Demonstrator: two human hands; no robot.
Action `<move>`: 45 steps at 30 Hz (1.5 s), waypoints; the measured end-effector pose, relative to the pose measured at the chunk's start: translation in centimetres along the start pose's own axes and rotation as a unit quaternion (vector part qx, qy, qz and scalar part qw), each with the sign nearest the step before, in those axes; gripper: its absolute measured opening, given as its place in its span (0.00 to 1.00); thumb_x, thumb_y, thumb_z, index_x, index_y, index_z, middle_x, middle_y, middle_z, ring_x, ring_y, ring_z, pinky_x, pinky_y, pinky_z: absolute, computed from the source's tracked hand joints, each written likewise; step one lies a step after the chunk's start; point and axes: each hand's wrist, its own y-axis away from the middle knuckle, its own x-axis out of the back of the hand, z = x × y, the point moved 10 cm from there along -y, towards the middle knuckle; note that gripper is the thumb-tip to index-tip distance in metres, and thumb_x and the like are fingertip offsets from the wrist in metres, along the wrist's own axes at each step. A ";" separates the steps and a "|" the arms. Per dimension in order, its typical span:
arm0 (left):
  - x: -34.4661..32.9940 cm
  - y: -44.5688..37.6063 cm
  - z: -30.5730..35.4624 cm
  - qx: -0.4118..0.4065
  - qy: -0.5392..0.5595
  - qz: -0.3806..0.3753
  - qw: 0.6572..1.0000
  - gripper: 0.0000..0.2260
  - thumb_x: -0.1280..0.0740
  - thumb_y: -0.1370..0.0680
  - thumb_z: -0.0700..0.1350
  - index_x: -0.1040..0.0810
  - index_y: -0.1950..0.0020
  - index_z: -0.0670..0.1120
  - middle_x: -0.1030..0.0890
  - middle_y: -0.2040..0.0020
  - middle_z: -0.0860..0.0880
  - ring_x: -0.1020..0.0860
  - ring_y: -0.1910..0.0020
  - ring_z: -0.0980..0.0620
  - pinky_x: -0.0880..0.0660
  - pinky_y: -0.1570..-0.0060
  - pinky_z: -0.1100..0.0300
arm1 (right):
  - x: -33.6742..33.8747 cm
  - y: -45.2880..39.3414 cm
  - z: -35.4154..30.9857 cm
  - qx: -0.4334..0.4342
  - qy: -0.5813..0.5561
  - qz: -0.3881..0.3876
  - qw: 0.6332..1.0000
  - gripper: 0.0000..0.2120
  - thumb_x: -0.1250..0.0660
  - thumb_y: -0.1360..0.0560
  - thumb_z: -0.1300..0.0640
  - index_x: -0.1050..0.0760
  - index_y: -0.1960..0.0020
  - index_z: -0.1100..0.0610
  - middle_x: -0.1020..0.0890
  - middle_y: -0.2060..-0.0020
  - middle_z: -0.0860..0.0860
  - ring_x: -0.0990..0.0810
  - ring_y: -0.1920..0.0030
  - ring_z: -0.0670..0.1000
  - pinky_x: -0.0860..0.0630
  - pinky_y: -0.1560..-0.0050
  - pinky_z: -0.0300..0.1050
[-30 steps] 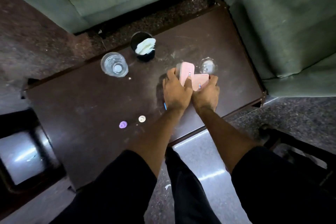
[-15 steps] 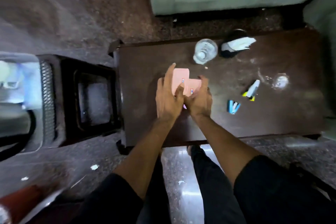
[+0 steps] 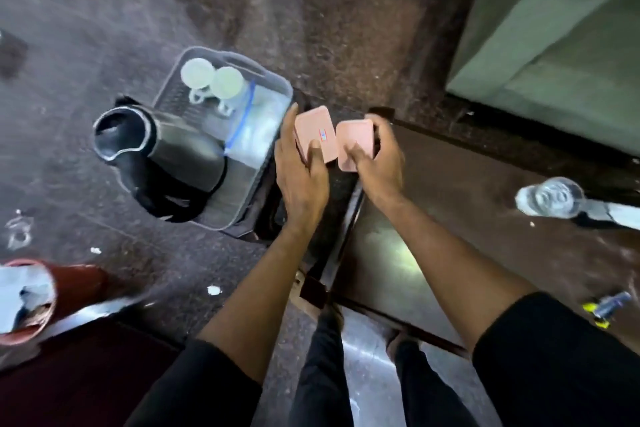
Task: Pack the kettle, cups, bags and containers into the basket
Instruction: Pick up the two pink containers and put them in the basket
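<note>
1. Holding two pink containers, the left hand (image 3: 301, 173) clamps one (image 3: 316, 137) and the right hand (image 3: 379, 166) clamps the other (image 3: 355, 144), side by side between basket and table.
2. Just left, the grey basket (image 3: 273, 80) sits on the floor beside the table (image 3: 450, 204) edge; its near right part lies open.
3. Inside: one black kettle (image 3: 162, 152), two cups (image 3: 211, 80), one clear bag (image 3: 256, 128).

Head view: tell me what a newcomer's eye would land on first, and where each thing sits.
Two pink containers stand out at the centre, one in the left hand and one in the right hand, held side by side above the table's left edge. Left of them, the grey basket already holds a dark kettle, two pale cups and a clear bag. A clear glass stands on the table at far right.
</note>
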 end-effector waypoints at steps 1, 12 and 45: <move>1.4 -1.0 -0.3 0.015 0.007 0.022 1.000 0.30 0.34 0.21 0.39 0.35 0.19 0.50 0.26 0.32 0.58 0.25 0.33 0.53 0.28 0.31 0.50 | -1.2 -0.5 -1.7 0.019 0.003 -0.002 1.000 0.25 0.27 0.25 0.58 0.29 0.30 0.54 0.19 0.39 0.48 0.20 0.41 0.51 0.24 0.37 0.50; 6.3 -7.7 -7.1 0.256 0.128 0.189 0.939 0.25 0.36 0.23 0.34 0.34 0.26 0.44 0.25 0.29 0.39 0.24 0.34 0.38 0.29 0.38 0.53 | -14.2 -8.1 -14.9 0.138 0.127 -0.128 0.974 0.18 0.38 0.23 0.69 0.31 0.34 0.63 0.21 0.43 0.55 0.21 0.42 0.55 0.26 0.38 0.48; 6.4 -9.5 -11.4 0.249 -0.151 0.063 0.955 0.21 0.29 0.21 0.47 0.24 0.29 0.59 0.25 0.35 0.49 0.20 0.41 0.45 0.25 0.49 0.54 | -21.9 -8.1 -10.3 0.210 0.388 -0.138 0.887 0.10 0.33 0.21 0.58 0.19 0.40 0.55 0.24 0.40 0.56 0.26 0.36 0.59 0.25 0.42 0.53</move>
